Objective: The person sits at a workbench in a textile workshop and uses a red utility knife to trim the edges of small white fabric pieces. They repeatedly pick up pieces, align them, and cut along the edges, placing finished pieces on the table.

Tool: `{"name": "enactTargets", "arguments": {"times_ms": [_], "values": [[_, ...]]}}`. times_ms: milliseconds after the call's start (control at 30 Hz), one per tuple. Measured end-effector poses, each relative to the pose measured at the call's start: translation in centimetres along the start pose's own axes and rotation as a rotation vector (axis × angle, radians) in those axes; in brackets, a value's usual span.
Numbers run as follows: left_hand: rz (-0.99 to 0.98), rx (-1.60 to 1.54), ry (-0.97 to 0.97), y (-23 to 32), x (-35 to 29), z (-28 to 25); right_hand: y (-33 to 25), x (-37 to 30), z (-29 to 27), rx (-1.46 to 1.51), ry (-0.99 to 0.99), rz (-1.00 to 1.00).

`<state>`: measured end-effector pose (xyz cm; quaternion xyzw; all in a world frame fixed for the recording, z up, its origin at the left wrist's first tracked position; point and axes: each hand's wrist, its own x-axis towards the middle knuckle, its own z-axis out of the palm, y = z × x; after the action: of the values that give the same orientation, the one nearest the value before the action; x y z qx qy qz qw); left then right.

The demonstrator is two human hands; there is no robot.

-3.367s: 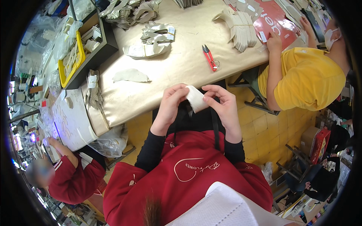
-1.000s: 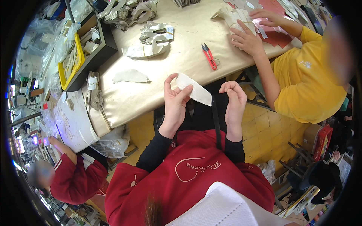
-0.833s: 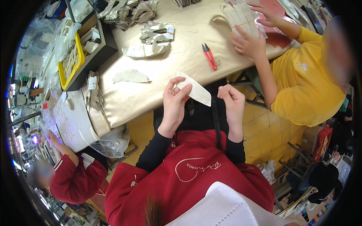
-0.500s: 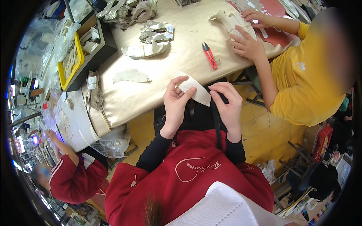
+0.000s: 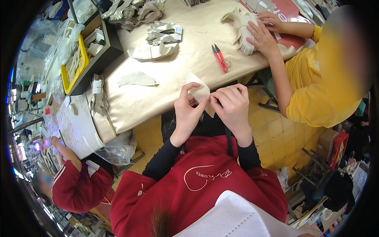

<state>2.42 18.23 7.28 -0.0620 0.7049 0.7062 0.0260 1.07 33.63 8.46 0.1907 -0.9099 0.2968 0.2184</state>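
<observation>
Just off the table's front edge, my left hand (image 5: 188, 112) pinches a cream cut fabric piece (image 5: 200, 90) between thumb and fingers. My right hand (image 5: 233, 108) is closed at the piece's right edge, its thumb and fingertips meeting there close to my left thumb. The piece is bent, and one end drops below the fingers. Whether a loose thread is also caught in the right fingertips is too small to tell. Beyond my hands, red-handled thread snips (image 5: 220, 59) lie on the table. Another cream piece (image 5: 137, 79) lies flat to the left.
A gold-covered table (image 5: 189, 47) carries tied bundles of cut pieces (image 5: 154, 51). A black box with a yellow tray (image 5: 83, 65) stands at left. At right a co-worker in a yellow shirt (image 5: 312, 83) handles a fabric stack (image 5: 245, 33). Another person in red (image 5: 81, 185) sits lower left.
My right hand has moved left and closed on the piece's edge. The piece has bent and turned between my hands. The co-worker's hands and stack have shifted slightly.
</observation>
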Motion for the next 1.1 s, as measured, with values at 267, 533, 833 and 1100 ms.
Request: {"name": "enactTargets", "arguments": {"times_ms": [267,533,833,1100], "values": [[-0.164,-0.348,-0.093,0.3,0.3,-0.1,0.5,0.1,0.1,0.231,0.047,0.147],[-0.286,-0.465,-0.158,0.4,1.0,-1.4,2.7,-2.1,-0.5,0.803,0.145,0.570],[-0.341,-0.646,-0.142,0.5,1.6,-2.6,3.0,-2.5,-1.1,0.364,-0.186,0.469],[-0.789,-1.286,-0.107,-2.1,0.8,-1.6,1.2,-2.1,-0.2,0.693,-0.178,0.516]]}}
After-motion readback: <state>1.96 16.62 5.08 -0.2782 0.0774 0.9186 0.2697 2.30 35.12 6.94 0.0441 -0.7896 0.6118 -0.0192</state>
